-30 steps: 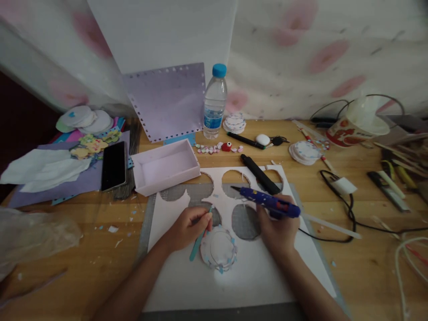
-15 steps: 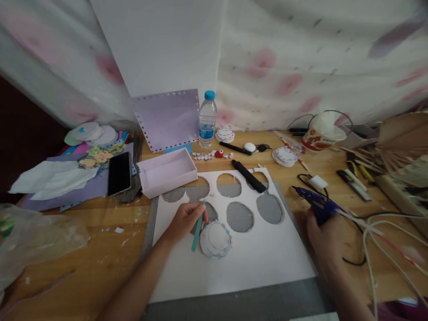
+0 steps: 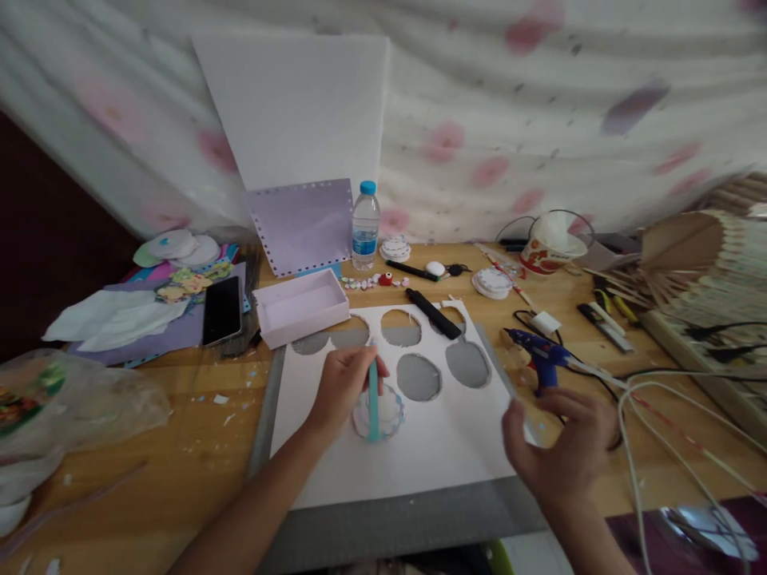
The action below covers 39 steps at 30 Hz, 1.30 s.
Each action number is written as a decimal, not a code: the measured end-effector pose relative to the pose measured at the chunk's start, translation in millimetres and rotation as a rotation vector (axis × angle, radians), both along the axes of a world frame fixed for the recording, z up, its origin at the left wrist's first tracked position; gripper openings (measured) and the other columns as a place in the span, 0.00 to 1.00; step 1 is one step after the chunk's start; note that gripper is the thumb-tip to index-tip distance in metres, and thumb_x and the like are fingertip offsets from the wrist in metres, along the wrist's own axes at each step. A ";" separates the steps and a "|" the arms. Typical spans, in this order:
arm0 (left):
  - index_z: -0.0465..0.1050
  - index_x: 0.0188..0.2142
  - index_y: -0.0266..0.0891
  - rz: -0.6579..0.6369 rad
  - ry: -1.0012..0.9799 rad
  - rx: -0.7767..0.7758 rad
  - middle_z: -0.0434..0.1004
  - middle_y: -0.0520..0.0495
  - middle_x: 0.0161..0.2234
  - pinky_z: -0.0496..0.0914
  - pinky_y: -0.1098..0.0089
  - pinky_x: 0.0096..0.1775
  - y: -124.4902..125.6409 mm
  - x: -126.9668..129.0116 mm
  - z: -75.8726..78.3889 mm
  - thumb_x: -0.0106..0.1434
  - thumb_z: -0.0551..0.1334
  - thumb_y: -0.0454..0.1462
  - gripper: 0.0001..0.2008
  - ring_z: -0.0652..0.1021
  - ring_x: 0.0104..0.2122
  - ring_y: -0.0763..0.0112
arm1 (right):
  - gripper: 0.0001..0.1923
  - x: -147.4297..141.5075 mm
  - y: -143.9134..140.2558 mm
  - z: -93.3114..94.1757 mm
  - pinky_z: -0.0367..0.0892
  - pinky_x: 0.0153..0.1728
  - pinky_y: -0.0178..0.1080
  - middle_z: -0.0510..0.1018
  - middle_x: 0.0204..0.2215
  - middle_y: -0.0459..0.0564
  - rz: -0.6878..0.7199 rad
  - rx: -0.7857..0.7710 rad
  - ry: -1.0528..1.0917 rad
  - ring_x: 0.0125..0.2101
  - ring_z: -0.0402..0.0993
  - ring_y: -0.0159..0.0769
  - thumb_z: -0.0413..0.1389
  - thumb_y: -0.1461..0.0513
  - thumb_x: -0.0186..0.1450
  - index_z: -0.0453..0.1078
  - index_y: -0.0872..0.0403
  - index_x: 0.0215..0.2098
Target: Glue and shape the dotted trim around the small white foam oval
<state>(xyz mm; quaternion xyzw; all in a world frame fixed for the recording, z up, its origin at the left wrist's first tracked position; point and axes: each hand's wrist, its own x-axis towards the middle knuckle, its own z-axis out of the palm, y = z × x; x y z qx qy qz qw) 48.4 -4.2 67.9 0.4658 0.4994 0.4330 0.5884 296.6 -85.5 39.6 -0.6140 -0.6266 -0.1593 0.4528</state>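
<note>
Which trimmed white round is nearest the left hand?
The round on the holed sheet, partly hidden behind the teal strip; the two other rounds sit farther back on the table.

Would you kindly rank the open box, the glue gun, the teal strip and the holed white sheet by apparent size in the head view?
Largest to smallest:
Holed white sheet
Open box
Glue gun
Teal strip

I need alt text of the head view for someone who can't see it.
The left hand pinches a teal strip over a round white piece on a white sheet with round cutouts. The right hand, fingers parted, is by a blue glue gun, right of the sheet. Beyond are an open pale box and a water bottle.
</note>
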 end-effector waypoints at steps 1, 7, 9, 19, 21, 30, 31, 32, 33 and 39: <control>0.70 0.17 0.36 -0.027 0.018 0.015 0.67 0.52 0.12 0.56 0.76 0.20 -3.4 6.3 5.4 0.59 0.56 0.43 0.19 0.64 0.15 0.78 | 0.16 -17.4 2.9 7.8 0.62 0.34 0.45 0.68 0.31 0.48 0.132 0.021 -0.042 0.32 0.67 0.41 0.62 0.64 0.56 0.58 0.51 0.37; 0.63 0.14 0.38 -0.080 0.180 0.125 0.60 0.56 0.12 0.54 0.76 0.20 -16.6 31.6 16.8 0.59 0.56 0.41 0.18 0.63 0.16 0.78 | 0.11 -77.9 32.6 26.2 0.63 0.27 0.42 0.73 0.31 0.51 0.667 -0.061 -0.268 0.29 0.66 0.41 0.53 0.68 0.62 0.59 0.51 0.42; 0.56 0.13 0.39 -0.054 0.265 0.172 0.54 0.57 0.12 0.52 0.75 0.20 -16.2 33.8 15.0 0.58 0.56 0.40 0.20 0.60 0.16 0.78 | 0.10 -80.6 43.2 22.9 0.60 0.25 0.41 0.71 0.26 0.49 0.693 -0.037 -0.310 0.26 0.62 0.41 0.50 0.70 0.62 0.59 0.51 0.39; 0.72 0.29 0.38 -0.135 0.639 0.501 0.72 0.50 0.28 0.63 0.69 0.36 14.2 -11.7 -20.7 0.63 0.58 0.40 0.10 0.72 0.31 0.68 | 0.11 -67.1 83.8 -16.1 0.56 0.27 0.37 0.62 0.26 0.42 0.773 -0.085 0.438 0.26 0.60 0.34 0.52 0.70 0.64 0.55 0.49 0.34; 0.72 0.31 0.38 -0.307 0.601 0.476 0.74 0.49 0.31 0.64 0.69 0.38 16.6 -26.0 -32.2 0.63 0.59 0.40 0.08 0.72 0.33 0.68 | 0.08 -69.4 87.0 -27.2 0.56 0.27 0.37 0.61 0.27 0.42 0.758 -0.112 0.643 0.26 0.59 0.33 0.50 0.67 0.67 0.54 0.49 0.36; 0.67 0.24 0.37 -0.518 0.284 0.333 0.67 0.49 0.27 0.63 0.71 0.34 22.8 -44.9 -56.3 0.66 0.55 0.37 0.14 0.70 0.30 0.71 | 0.10 -72.8 81.8 -38.7 0.53 0.26 0.35 0.58 0.24 0.40 0.871 -0.376 1.110 0.25 0.54 0.31 0.51 0.60 0.69 0.52 0.48 0.33; 0.66 0.24 0.37 -0.486 0.259 0.327 0.66 0.49 0.27 0.63 0.71 0.34 24.1 -46.0 -58.4 0.67 0.55 0.37 0.14 0.69 0.30 0.71 | 0.10 -72.1 79.6 -38.0 0.53 0.26 0.35 0.58 0.24 0.40 0.879 -0.391 1.144 0.25 0.53 0.31 0.51 0.61 0.69 0.52 0.48 0.33; 0.65 0.24 0.37 -0.463 0.239 0.323 0.66 0.49 0.27 0.63 0.71 0.34 25.0 -47.1 -60.1 0.67 0.55 0.37 0.15 0.69 0.30 0.71 | 0.10 -71.5 77.3 -37.2 0.52 0.26 0.35 0.57 0.24 0.40 0.885 -0.404 1.170 0.25 0.53 0.31 0.51 0.61 0.69 0.52 0.48 0.33; 0.65 0.24 0.37 -0.451 0.225 0.317 0.66 0.49 0.27 0.63 0.71 0.34 25.6 -48.2 -61.4 0.68 0.54 0.38 0.15 0.69 0.31 0.70 | 0.10 -71.4 75.1 -36.2 0.52 0.26 0.35 0.57 0.24 0.40 0.892 -0.415 1.188 0.25 0.53 0.31 0.51 0.61 0.70 0.52 0.48 0.33; 0.65 0.26 0.37 -0.460 0.233 0.259 0.66 0.49 0.28 0.62 0.71 0.33 25.7 -50.1 -60.5 0.69 0.53 0.39 0.15 0.69 0.30 0.70 | 0.10 -77.9 66.2 -30.5 0.56 0.26 0.35 0.56 0.24 0.40 0.938 -0.468 1.169 0.25 0.54 0.32 0.49 0.61 0.70 0.51 0.48 0.34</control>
